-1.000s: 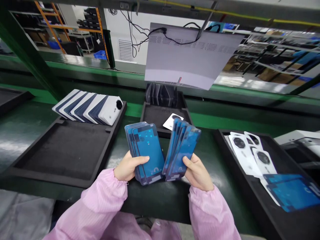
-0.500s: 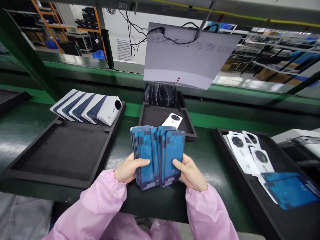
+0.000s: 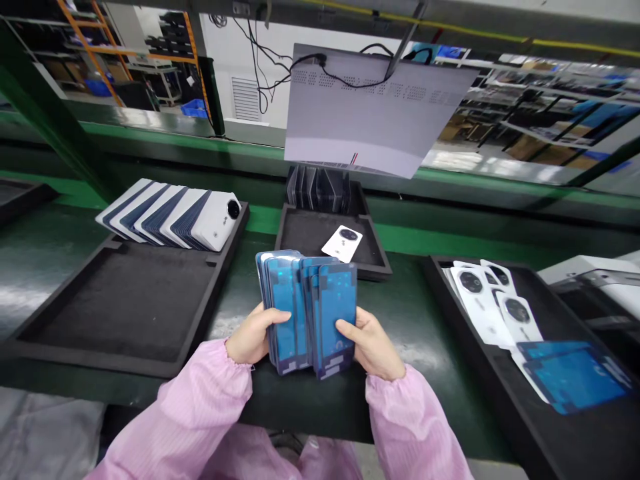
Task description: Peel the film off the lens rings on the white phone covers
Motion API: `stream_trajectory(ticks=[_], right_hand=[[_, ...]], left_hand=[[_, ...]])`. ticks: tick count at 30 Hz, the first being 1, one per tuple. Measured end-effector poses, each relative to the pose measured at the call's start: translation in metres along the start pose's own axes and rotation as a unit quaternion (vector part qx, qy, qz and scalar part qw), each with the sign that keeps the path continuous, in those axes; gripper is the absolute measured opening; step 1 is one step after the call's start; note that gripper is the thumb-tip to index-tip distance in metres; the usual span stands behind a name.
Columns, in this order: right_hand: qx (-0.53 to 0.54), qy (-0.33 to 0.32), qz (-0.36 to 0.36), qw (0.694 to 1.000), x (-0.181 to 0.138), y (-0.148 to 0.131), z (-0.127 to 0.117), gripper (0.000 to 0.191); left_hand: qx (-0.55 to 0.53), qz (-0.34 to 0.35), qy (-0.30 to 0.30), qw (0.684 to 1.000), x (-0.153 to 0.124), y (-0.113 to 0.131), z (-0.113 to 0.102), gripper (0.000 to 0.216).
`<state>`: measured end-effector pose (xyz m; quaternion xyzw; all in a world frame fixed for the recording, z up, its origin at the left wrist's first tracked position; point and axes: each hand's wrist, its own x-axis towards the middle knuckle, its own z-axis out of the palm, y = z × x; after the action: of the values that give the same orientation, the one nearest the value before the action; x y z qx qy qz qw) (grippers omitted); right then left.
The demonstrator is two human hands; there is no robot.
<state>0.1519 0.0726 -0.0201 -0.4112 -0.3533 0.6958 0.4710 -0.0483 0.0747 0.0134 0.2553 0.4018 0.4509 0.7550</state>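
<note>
Between my two hands is a fanned stack of phone back covers (image 3: 306, 313), their blue film-covered sides facing me. My left hand (image 3: 254, 333) grips the left edge of the stack, thumb flat across the front cover. On the right edge, my right hand (image 3: 374, 339) holds on the same way, its thumb on the foremost cover. The fingers behind the stack are hidden. The covers stand nearly upright above the green bench, split into a left and a right bunch. Just beyond them, a white phone back cover (image 3: 343, 243) lies in the middle black tray (image 3: 305, 230).
On the left, a black tray (image 3: 130, 300) has a row of leaning white covers (image 3: 170, 213) at its far end. The right tray (image 3: 545, 433) holds several white covers (image 3: 475, 303) and blue-filmed ones (image 3: 575, 377). A monitor (image 3: 370, 113) hangs over the bench.
The fanned covers have shifted: the right bunch now overlaps the left more closely and sits slightly lower. My right hand has moved a little left with it. Both hands keep their grip.
</note>
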Motion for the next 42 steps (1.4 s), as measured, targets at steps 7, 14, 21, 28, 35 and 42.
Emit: stream_trajectory(ticks=[7, 14, 21, 28, 35, 42], right_hand=[[0.038, 0.004, -0.023, 0.999, -0.003, -0.003, -0.008, 0.030], [-0.022, -0.053, 0.001, 0.998, 0.000, 0.004, -0.003, 0.030], [0.077, 0.029, -0.059, 0.995, -0.003, -0.009, -0.017, 0.031], [0.003, -0.056, -0.019, 0.998, 0.001, 0.006, -0.001, 0.038], [0.065, 0.029, -0.069, 0.995, -0.001, -0.006, -0.015, 0.037], [0.037, -0.027, -0.022, 0.999, 0.001, 0.004, 0.001, 0.041]], left_hand=[[0.037, 0.065, 0.032, 0.997, 0.002, -0.001, -0.002, 0.036], [0.020, 0.021, -0.010, 1.000, -0.003, 0.001, 0.001, 0.041], [0.034, 0.031, 0.012, 0.999, -0.001, 0.006, -0.005, 0.033], [0.091, 0.078, -0.025, 0.992, 0.001, -0.003, -0.006, 0.042], [0.026, 0.009, 0.008, 1.000, 0.000, 0.005, -0.006, 0.039], [0.076, 0.067, -0.015, 0.995, 0.000, -0.004, -0.003, 0.042]])
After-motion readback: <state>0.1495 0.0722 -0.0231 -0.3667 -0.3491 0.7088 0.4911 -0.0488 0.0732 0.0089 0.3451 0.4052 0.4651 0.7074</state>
